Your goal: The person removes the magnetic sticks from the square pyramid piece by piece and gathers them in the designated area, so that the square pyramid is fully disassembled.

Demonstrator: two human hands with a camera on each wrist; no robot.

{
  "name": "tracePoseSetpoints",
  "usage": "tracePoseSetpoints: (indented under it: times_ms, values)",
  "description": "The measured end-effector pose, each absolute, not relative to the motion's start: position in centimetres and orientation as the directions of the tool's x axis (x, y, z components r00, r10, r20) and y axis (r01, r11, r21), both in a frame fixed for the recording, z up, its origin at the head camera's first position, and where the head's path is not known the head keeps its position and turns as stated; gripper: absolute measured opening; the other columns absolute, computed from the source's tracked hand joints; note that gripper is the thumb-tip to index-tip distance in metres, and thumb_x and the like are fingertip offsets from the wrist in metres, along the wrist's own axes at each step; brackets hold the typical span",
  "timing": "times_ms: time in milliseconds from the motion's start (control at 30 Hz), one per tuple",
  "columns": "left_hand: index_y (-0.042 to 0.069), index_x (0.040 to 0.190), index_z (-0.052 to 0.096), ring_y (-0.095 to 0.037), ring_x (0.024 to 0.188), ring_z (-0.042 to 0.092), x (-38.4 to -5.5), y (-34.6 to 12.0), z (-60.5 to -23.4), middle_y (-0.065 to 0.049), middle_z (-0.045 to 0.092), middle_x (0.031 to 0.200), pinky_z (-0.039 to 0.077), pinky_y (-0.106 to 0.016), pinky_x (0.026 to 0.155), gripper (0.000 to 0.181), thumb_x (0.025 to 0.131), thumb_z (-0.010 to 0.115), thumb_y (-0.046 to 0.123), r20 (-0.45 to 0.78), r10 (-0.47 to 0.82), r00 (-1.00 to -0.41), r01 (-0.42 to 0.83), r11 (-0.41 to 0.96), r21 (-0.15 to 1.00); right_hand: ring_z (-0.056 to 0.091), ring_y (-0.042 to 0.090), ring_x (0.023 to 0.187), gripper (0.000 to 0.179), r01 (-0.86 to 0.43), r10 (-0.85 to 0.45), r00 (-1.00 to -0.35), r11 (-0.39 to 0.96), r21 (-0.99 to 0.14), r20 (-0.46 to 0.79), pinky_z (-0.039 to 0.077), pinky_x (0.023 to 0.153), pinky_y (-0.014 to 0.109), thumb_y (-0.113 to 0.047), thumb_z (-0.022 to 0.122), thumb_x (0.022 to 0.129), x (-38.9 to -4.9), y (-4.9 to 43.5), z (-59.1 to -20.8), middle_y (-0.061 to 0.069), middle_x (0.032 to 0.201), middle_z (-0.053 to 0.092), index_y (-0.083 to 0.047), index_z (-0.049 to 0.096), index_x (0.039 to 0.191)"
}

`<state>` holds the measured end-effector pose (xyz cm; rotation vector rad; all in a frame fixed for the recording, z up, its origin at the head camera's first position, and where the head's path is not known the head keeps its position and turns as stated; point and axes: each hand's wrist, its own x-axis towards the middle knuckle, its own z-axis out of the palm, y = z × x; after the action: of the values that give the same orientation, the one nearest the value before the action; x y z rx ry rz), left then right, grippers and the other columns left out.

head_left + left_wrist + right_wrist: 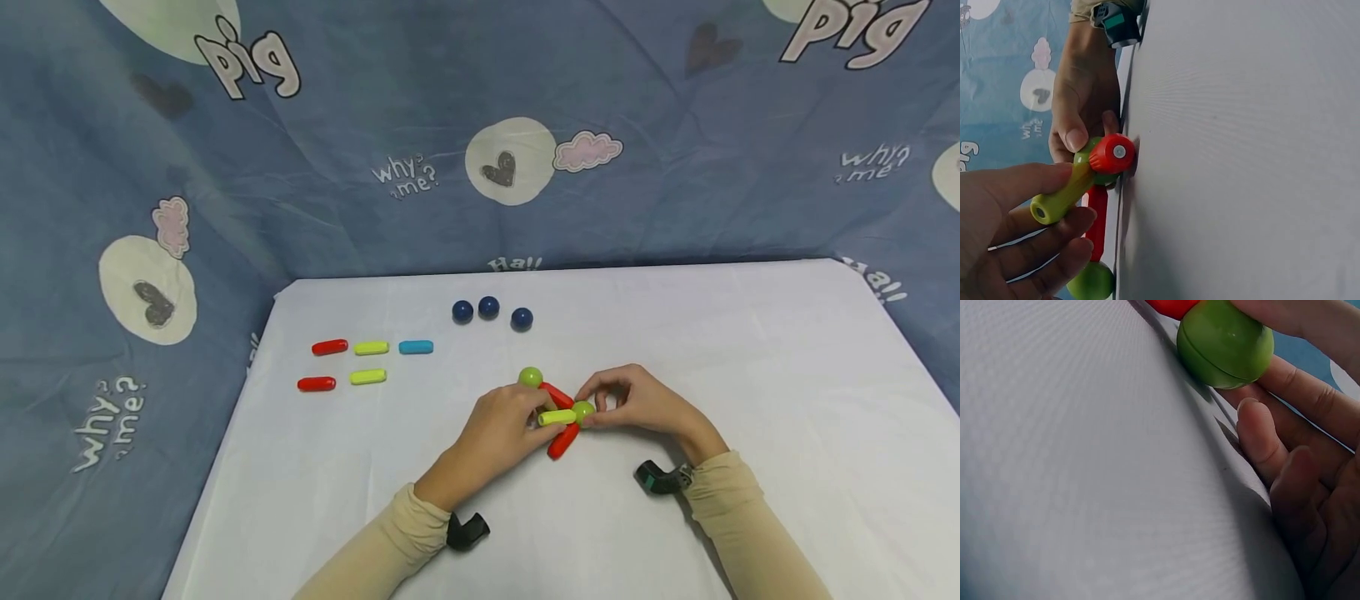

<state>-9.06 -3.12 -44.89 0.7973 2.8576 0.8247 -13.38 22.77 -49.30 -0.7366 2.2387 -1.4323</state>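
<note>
My left hand [504, 425] pinches a yellow-green rod [557, 417] between thumb and fingers. One end of that rod meets a green ball [582, 412], which my right hand [645, 404] grips from the right side with thumb and fingertips. Two red rods also meet this ball: one red rod [563, 442] points toward the near side, and another red rod [556, 394] runs back to a second green ball [530, 377]. In the left wrist view, the near red rod [1113, 154] shows a grey disc in its end. Fingers partly cover the joined pieces.
Three dark blue balls [489, 307] lie toward the back of the white table [750, 350]. On the left are loose rods: two red rods [317, 383], two yellow-green rods [368, 377] and a blue rod [416, 347]. A patterned blue cloth [337, 225] hangs behind the table.
</note>
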Motion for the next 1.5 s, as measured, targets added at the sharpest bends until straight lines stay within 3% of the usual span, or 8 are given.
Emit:
tracePoseSetpoints:
  times_ms: [900, 1200, 1333, 1500]
  values:
    - [0.016, 0.091, 0.076, -0.005, 0.063, 0.05, -10.0, -5.1, -44.1, 0.01, 0.058, 0.068, 0.039, -0.02, 0.057, 0.016, 0.088, 0.083, 0.03, -0.016, 0.463, -0.886, 0.379, 0.744, 0.551, 0.055, 0.008, 0.07, 0.022, -0.212, -0.61, -0.79, 0.364, -0.907, -0.06, 0.044, 0.057, 0.023, -0.016, 0.085, 0.085, -13.7, 22.4, -48.9, 0.0, 0.076, 0.063, -0.017, 0.077, 0.105]
    - [0.016, 0.098, 0.077, -0.016, 0.084, 0.063, -11.3, -7.4, -42.8, 0.004, 0.069, 0.09, 0.05, -0.031, 0.074, 0.017, 0.084, 0.087, 0.02, -0.035, 0.364, -0.931, 0.28, 0.769, 0.575, 0.053, 0.008, 0.07, 0.022, -0.182, -0.594, -0.799, 0.386, -0.904, -0.092, 0.044, 0.059, 0.024, -0.017, 0.084, 0.086, -13.5, 22.9, -49.0, -0.002, 0.076, 0.063, -0.018, 0.077, 0.107]
    - [0.015, 0.097, 0.079, -0.016, 0.085, 0.059, -11.8, -8.0, -42.6, -0.001, 0.065, 0.093, 0.048, -0.032, 0.075, 0.019, 0.082, 0.089, 0.019, -0.039, 0.334, -0.942, 0.259, 0.795, 0.549, 0.053, 0.009, 0.069, 0.022, -0.188, -0.599, -0.797, 0.374, -0.908, -0.082, 0.045, 0.059, 0.024, -0.016, 0.083, 0.087, -13.4, 23.0, -49.1, -0.001, 0.076, 0.064, -0.018, 0.076, 0.107]
    - [0.015, 0.099, 0.08, -0.014, 0.074, 0.049, -12.6, -9.7, -42.1, -0.002, 0.059, 0.083, 0.041, -0.029, 0.066, 0.02, 0.081, 0.089, 0.018, -0.052, 0.29, -0.956, 0.22, 0.818, 0.531, 0.054, 0.008, 0.07, 0.022, -0.182, -0.594, -0.8, 0.369, -0.912, -0.08, 0.045, 0.059, 0.024, -0.016, 0.084, 0.086, -13.4, 22.7, -49.2, -0.001, 0.076, 0.064, -0.018, 0.077, 0.107]
